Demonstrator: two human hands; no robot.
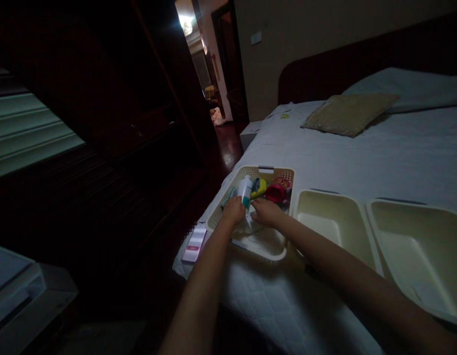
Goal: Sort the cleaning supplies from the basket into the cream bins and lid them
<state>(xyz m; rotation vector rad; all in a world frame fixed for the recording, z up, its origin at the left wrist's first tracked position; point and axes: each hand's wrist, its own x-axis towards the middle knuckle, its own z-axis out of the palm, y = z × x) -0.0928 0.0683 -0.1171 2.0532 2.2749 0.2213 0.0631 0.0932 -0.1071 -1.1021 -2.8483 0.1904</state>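
Surface: white quilted bed (324,167), with two cream plastic tubs (334,222) lying just right of the basket.
Room: dim bedroom, dark wardrobe (102,108) alongside, lit doorway (228,59) beyond.
Thing: white tube (245,192) with teal band, nearly upright inside a perforated cream basket (258,172).
Left hand (233,210): curled at the tube's lower end; grip unclear.
Right hand (267,212): fingers together, resting palm-down inside the basket.

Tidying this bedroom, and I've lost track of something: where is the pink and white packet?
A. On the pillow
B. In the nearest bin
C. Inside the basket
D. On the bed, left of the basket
D: the packet lies on the bed, outside the left side of the basket.
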